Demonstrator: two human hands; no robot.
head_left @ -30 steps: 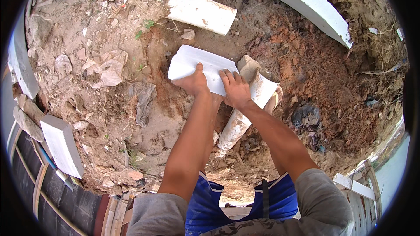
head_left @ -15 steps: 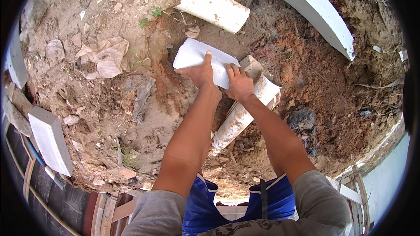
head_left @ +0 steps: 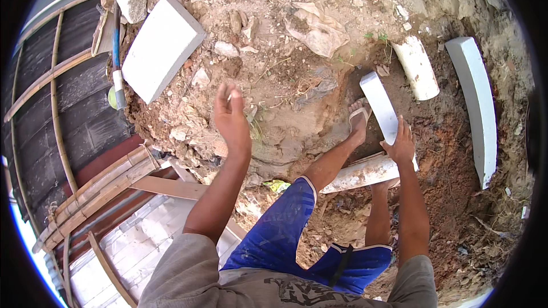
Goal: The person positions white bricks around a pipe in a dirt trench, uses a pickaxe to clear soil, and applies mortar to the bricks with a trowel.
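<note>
Left arm up in the middle left of the frame, forearm climbing steeply from the grey sleeve point(head_left: 177, 268), and the left hand point(head_left: 233, 120) hangs over the dirt point(head_left: 274, 131) with its fingers loosely curled, half open, nothing in it! It sits below and to the right of the big block point(head_left: 162, 51) in the upper left, well apart from it. Over to the right of centre, the right forearm stands almost straight up the frame, and the right hand point(head_left: 403, 147) is on the small block point(head_left: 379, 100), thumb and fingers spread at its lower end, touching; how firm that hold is, I cannot tell. The small block slants from upper left to lower right, its top end near the sandalled foot point(head_left: 358, 118). Just under the right hand lies a pipe point(head_left: 359, 174), another pipe point(head_left: 418, 69) rests upper right, and the long block point(head_left: 475, 111) stretches down the right side.
</note>
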